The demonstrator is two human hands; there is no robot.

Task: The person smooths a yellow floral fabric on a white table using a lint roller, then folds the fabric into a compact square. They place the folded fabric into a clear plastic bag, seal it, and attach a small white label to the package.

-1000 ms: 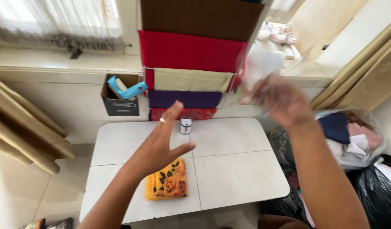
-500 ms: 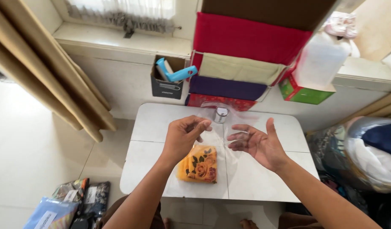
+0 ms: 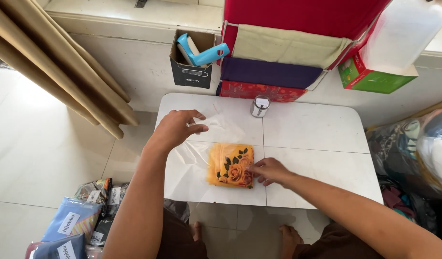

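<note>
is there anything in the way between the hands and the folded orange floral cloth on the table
Nothing visible is. The right hand already touches the right edge of the folded orange floral cloth. The left hand pinches the clear plastic bag up and left of the cloth. The small tin stands farther back, out of the way.

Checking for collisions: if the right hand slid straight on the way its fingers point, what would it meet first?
The right hand points left across the table, its fingers already at the edge of the orange floral cloth. It would likely push into that cloth first.
</note>
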